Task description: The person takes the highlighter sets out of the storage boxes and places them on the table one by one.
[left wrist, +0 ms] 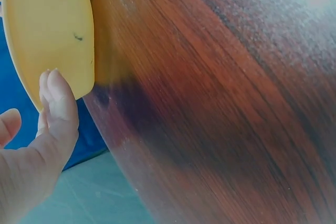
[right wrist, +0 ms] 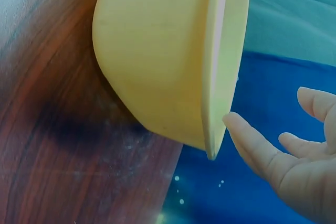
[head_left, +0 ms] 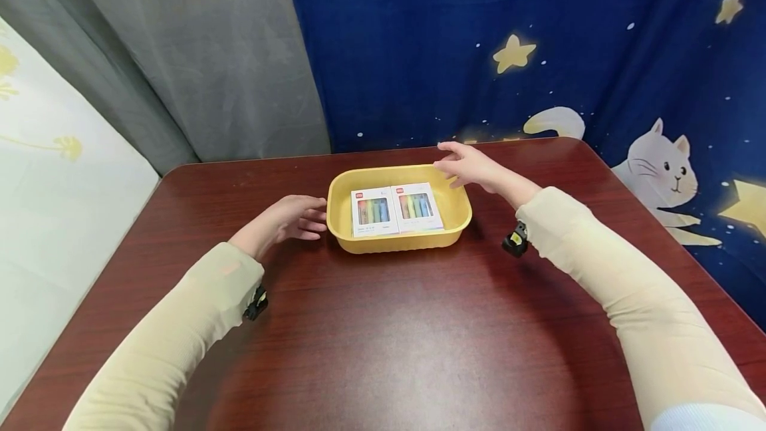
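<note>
A yellow plastic basin point(head_left: 397, 243) sits toward the far side of the table. Inside it lie two white boxes, a left box point(head_left: 374, 211) and a right box point(head_left: 417, 207), side by side, each with a window onto a row of coloured sticks. My left hand point(head_left: 294, 218) is at the basin's left end, fingers extended with the tips right at the wall. Over the right back part of the rim hovers my right hand point(head_left: 469, 166), fingers spread and nothing held. In the right wrist view a fingertip point(right wrist: 234, 121) overlaps the rim.
The brown wooden table point(head_left: 383, 344) stretches in front of the basin. Behind its far edge hang a grey curtain point(head_left: 227, 52) and a blue curtain point(head_left: 419, 38) with stars and a cat. A white patterned cloth point(head_left: 54, 185) hangs at the left.
</note>
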`<action>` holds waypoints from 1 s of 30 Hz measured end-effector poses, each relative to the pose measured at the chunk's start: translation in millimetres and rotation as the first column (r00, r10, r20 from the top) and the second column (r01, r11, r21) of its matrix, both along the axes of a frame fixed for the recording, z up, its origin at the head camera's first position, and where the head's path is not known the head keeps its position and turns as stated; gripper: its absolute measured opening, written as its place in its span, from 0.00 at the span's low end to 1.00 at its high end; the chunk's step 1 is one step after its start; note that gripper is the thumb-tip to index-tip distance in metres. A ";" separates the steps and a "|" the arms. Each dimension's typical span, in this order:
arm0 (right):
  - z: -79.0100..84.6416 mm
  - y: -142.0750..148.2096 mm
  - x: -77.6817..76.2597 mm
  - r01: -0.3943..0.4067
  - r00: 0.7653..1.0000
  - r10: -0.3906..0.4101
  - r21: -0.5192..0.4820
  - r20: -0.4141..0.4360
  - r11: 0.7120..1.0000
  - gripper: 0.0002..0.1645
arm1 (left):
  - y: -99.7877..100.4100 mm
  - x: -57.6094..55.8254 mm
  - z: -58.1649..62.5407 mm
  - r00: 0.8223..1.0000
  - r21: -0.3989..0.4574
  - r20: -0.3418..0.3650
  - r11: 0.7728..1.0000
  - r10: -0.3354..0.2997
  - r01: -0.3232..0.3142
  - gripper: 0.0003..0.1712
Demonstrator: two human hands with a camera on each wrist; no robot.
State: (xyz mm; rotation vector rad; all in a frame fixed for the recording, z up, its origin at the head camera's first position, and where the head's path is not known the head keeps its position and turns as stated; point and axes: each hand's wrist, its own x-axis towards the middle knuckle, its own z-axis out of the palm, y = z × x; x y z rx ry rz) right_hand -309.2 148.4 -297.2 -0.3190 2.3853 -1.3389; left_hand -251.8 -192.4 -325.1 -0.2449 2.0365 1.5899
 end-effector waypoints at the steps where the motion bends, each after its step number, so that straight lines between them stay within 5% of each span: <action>1: -0.7 -1.8 0.2 0.005 1.000 -0.005 -0.012 0.018 1.000 0.36 | 0.6 0.5 0.1 1.000 0.000 0.002 1.000 0.001 -0.001 0.28; 30: -22.5 -25.4 7.9 0.062 0.952 -0.041 -0.060 0.302 0.996 0.39 | 7.5 -0.1 -8.5 0.998 0.017 0.049 0.999 0.042 -0.043 0.20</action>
